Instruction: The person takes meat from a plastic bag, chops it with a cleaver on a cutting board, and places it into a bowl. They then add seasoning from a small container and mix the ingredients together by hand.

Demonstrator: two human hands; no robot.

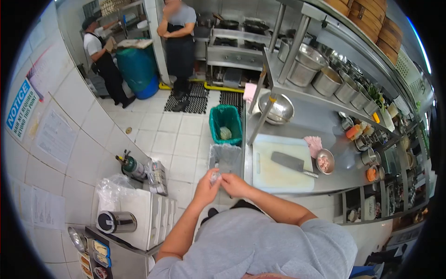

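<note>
hands (234, 185) nearly closed, pinching clear plastic (214, 177), near lined bin (226, 157), beside counter edge (248, 171), open floor (180, 145) leftward

A commercial kitchen; a stove (238, 58) with pans (255, 26) stands at the back; a steel surface (348, 162) carries a board (274, 180) and cleaver (287, 161); a shelf (317, 96) above holds pots (302, 73), with bamboo steamers (367, 17) higher up; aproned people (180, 56) stand beyond; a wall notice (22, 109) says hair nets are required.

Below the frame's centre, the left hand (206, 189) and the right hand (237, 186) are in front of a bin (232, 158). To their right, on a counter (312, 118), a cleaver (286, 161) lies on a cutting board (269, 180), left of a bowl (328, 171).
</note>
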